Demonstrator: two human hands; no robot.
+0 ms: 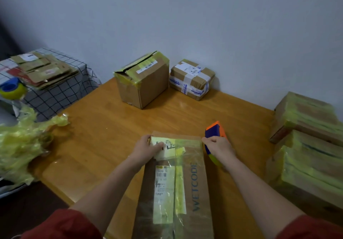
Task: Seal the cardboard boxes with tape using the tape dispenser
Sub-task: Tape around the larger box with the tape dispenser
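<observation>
Closest, the box (197, 192) may skid if my left hand (148, 148), fingers curled on its end, slackens; my right hand (220, 146) grips the tape dispenser (215, 129).

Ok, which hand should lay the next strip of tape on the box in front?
The right hand: it grips the tape dispenser at the far right corner of the box. The left hand carries no tool and holds the box's far end, steadying it.

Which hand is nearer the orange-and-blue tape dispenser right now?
Right. The right hand grips the tape dispenser; the left hand holds the box at its far left corner, across from it.
</observation>
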